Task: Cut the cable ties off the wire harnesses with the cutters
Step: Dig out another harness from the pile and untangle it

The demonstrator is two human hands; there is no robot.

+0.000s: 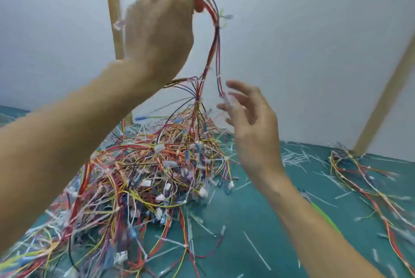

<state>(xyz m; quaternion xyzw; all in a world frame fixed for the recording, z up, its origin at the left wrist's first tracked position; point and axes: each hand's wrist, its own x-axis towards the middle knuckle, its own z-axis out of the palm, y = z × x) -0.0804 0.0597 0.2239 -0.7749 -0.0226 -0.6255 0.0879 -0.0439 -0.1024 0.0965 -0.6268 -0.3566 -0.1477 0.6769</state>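
My left hand [160,28] is raised high and grips the top of a wire harness [213,53] of red, blue and yellow wires, which hangs down to the big tangled pile of harnesses [143,179] on the green mat. White cable ties [224,18] stick out of the lifted bundle near its top. My right hand [251,118] is held beside the hanging wires with fingers spread, its fingertips at a white connector [226,99] on a dangling strand. Something red shows under my left fingers [198,6]; I cannot tell whether it is the cutters.
Cut white tie pieces [294,156] litter the green mat [258,214]. A smaller run of loose wires [368,185] lies at the right. Two pale wooden posts [114,8] [386,95] stand against the white wall. A green strip [325,217] lies by my right forearm.
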